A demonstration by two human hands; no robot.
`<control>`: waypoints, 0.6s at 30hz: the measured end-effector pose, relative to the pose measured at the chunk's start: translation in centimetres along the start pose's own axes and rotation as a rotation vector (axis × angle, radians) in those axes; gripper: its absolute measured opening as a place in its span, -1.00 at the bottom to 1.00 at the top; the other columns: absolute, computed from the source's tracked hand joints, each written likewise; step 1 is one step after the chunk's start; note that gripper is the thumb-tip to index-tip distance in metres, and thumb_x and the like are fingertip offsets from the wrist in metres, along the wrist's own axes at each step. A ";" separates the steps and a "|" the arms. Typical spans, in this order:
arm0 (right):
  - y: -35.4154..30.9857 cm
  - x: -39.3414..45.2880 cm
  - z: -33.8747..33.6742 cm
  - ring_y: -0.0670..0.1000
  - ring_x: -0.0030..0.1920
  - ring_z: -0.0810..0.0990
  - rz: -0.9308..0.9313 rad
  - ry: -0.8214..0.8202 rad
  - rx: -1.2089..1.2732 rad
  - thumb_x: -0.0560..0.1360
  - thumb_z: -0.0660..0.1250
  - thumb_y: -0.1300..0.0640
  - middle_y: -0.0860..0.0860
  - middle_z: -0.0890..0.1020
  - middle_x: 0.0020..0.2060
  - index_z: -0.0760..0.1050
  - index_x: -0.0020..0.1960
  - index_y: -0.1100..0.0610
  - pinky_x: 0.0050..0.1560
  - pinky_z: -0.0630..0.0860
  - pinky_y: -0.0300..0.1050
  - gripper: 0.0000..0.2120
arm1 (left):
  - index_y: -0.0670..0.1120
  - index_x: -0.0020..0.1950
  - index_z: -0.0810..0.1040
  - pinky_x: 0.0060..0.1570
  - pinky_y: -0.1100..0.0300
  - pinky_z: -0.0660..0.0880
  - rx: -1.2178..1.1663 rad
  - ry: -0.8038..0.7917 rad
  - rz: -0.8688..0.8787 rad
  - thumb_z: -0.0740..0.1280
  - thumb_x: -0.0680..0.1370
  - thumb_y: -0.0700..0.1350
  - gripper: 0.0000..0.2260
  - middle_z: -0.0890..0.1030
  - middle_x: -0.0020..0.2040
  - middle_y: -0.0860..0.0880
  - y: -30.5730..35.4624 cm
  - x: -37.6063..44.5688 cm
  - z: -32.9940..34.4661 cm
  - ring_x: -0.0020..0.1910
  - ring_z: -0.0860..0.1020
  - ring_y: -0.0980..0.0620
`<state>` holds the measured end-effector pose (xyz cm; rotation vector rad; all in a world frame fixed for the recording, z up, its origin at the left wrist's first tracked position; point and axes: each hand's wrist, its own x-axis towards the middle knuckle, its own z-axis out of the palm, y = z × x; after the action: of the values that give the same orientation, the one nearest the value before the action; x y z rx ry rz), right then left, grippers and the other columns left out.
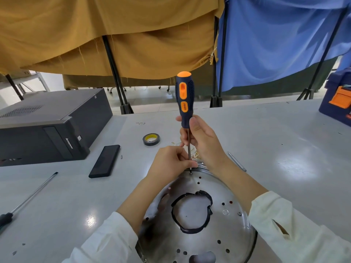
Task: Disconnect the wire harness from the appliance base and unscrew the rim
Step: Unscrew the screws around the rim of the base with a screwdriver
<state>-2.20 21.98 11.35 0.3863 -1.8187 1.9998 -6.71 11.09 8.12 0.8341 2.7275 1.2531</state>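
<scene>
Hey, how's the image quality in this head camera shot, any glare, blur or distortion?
Head view: wide-angle bending curves the table edge and stand poles; ceiling lights leave bright glare patches on the table and the shiny metal base; the screwdriver and both hands, left and right, look reasonably sharp; corners go soft.

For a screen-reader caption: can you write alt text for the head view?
Right hand holds an upright screwdriver on a screw at the far rim of a round metal base, while the left hand pinches the shaft. A tape roll lies beyond on the table.
</scene>
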 end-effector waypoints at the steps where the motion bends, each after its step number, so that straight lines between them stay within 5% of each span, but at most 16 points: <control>1: 0.0 -0.1 0.1 -0.06 -0.36 0.29 0.008 -0.021 0.035 0.65 0.01 0.06 -0.03 0.36 -0.38 0.40 0.16 0.17 -0.22 0.32 -0.07 -0.73 | 0.01 -0.41 0.49 -0.35 0.41 0.38 -0.004 0.004 0.000 0.54 0.33 -0.05 -0.75 0.55 -0.44 0.09 0.0 -0.1 0.0 -0.42 0.46 0.23; 5: 0.3 0.0 0.5 -0.17 -0.39 0.31 0.019 -0.038 0.015 0.51 0.16 -0.11 -0.20 0.40 -0.42 0.25 0.14 -0.04 -0.28 0.28 -0.27 -0.74 | -0.08 -0.26 0.60 -0.26 0.26 0.47 -0.001 -0.003 0.030 0.48 0.38 -0.07 -0.88 0.63 -0.32 0.04 -0.2 -0.3 0.1 -0.33 0.54 0.15; 9: 0.4 0.3 0.4 -0.17 -0.39 0.38 -0.006 0.015 -0.072 0.51 0.28 -0.08 -0.19 0.47 -0.41 0.22 0.08 -0.09 -0.22 0.34 -0.19 -0.73 | -0.06 -0.09 0.66 -0.15 0.23 0.50 0.004 -0.095 0.044 0.43 0.45 -0.12 -0.94 0.68 -0.18 0.03 -0.4 -0.3 0.2 -0.21 0.60 0.15; 13: -0.1 0.0 0.2 -0.03 -0.36 0.41 -0.048 0.007 -0.103 0.60 0.16 0.01 -0.07 0.43 -0.39 0.33 0.07 -0.02 -0.17 0.44 -0.07 -0.92 | -0.10 -0.20 0.62 -0.19 0.20 0.48 0.099 -0.069 0.047 0.46 0.42 -0.07 -0.88 0.62 -0.31 0.03 -0.1 0.1 0.3 -0.27 0.54 0.10; 18: -0.3 -0.2 0.3 -0.05 -0.35 0.26 0.002 -0.031 -0.029 0.62 0.02 -0.01 0.00 0.30 -0.35 0.40 0.09 0.06 -0.20 0.32 -0.05 -0.76 | -0.10 -0.27 0.58 -0.33 0.34 0.34 0.108 -0.063 0.064 0.51 0.37 -0.03 -0.82 0.50 -0.43 0.11 -0.2 0.3 0.2 -0.41 0.44 0.19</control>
<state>-1.85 21.68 11.55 0.4096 -1.8656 1.9766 -6.97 11.26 7.86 0.9615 2.7601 1.0778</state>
